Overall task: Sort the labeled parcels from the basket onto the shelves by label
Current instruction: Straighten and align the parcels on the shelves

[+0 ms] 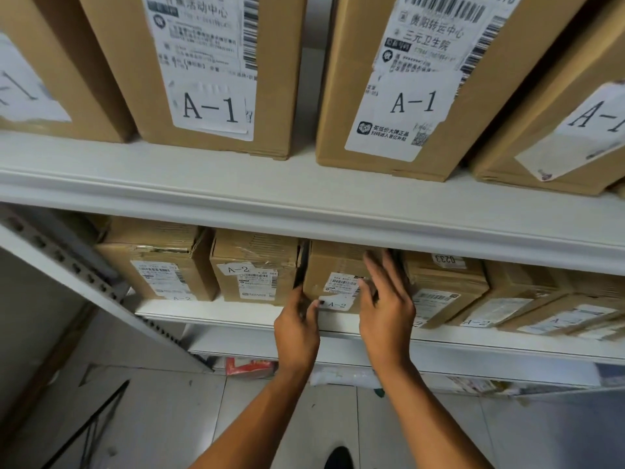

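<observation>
Head view, looking forward and down at a white metal shelving unit with two hands reaching in. On the lower shelf [257, 318] stands a row of small cardboard parcels, side by side, most with a white sticker reading "A-2". Both hands are on one parcel in the middle of that row, the A-2 parcel [333, 275], which stands on the shelf with its near face and label toward the camera. The left hand [297, 328] grips the parcel's lower left corner, fingers curled round its left edge and thumb on the front face just beside the "A-2" sticker. The right hand [385, 301] lies against the parcel's right side with its fingers straight and together, pointing up and away (they press flat, not curled), slipped between this parcel and the neighbouring box on its right [443, 289]. Just to the left stands another A-2 box [253, 269], and further left a third box [162, 262].

The upper shelf [304, 201] carries larger cardboard boxes marked "A-1": one left of centre [216, 72] and one right of centre [402, 82], with more at each edge, cut off by the frame. Below the shelves is a pale tiled floor [176, 418], a red packet [248, 367] lying under the unit, and a dark shoe tip [338, 458] at the bottom edge.
</observation>
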